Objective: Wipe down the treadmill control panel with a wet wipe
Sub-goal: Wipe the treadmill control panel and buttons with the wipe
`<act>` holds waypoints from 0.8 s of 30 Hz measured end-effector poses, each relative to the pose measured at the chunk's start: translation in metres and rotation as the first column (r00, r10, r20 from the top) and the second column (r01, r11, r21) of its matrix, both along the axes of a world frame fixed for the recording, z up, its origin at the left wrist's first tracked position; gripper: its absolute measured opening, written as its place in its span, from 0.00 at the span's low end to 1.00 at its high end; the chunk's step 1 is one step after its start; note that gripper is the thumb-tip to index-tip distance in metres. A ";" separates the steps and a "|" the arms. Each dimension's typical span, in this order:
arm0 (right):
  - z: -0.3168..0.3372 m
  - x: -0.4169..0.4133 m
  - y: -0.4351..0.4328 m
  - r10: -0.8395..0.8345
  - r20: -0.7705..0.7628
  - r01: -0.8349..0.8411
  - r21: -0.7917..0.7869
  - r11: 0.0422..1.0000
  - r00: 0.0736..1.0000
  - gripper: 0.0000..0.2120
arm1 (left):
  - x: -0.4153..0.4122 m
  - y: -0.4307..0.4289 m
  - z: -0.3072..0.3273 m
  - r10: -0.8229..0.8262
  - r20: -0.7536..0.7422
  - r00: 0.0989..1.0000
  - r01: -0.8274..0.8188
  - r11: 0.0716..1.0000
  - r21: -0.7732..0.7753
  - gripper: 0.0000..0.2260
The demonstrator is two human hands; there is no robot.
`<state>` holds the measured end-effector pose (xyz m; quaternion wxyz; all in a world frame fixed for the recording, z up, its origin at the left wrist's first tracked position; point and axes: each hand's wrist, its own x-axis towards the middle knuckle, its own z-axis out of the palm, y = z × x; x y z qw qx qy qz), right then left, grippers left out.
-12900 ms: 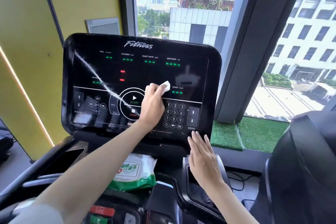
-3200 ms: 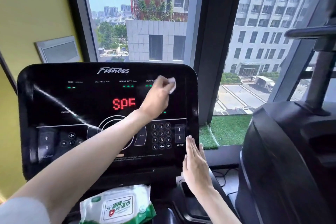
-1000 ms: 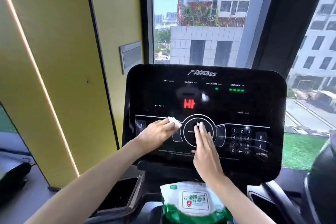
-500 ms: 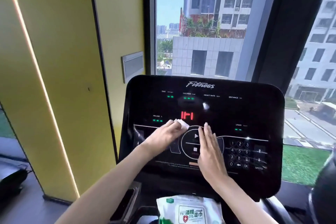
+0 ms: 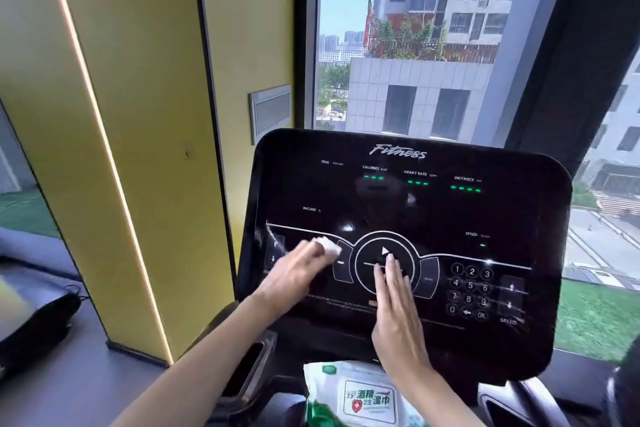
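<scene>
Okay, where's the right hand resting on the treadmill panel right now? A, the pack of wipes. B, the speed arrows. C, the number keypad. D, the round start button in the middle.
D: the right hand lies flat, fingers straight, on the round start button; the left hand holds the wet wipe beside it.

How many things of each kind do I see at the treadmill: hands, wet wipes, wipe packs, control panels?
Hands: 2, left hand and right hand
Wet wipe: 1
Wipe pack: 1
Control panel: 1
Total: 5
</scene>
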<state>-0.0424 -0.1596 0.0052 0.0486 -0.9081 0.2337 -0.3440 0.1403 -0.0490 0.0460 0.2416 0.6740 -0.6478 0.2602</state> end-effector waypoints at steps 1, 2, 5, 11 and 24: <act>-0.002 -0.002 0.001 -0.006 -0.005 0.007 0.009 1.000 1.000 0.43 | 0.013 0.001 0.005 0.103 -0.118 0.988 -0.115 0.988 -0.099 0.31; -0.004 -0.004 0.003 -0.014 -0.005 0.014 0.020 1.000 1.000 0.43 | 0.023 0.002 0.011 0.209 -0.291 0.933 -0.272 0.943 -0.193 0.30; -0.009 -0.012 0.004 -0.050 -0.026 0.050 0.022 0.998 0.998 0.45 | 0.016 -0.010 0.028 0.344 -0.623 0.702 -0.592 0.769 -0.242 0.25; -0.003 -0.029 -0.006 -0.117 -0.003 0.117 0.029 0.993 0.993 0.45 | -0.013 -0.035 0.012 0.188 -0.180 0.966 -0.217 0.962 -0.163 0.34; -0.007 -0.066 -0.031 -0.194 -0.001 0.193 0.056 0.980 0.981 0.44 | -0.128 -0.116 0.007 0.019 -0.162 0.987 -0.048 0.983 -0.178 0.14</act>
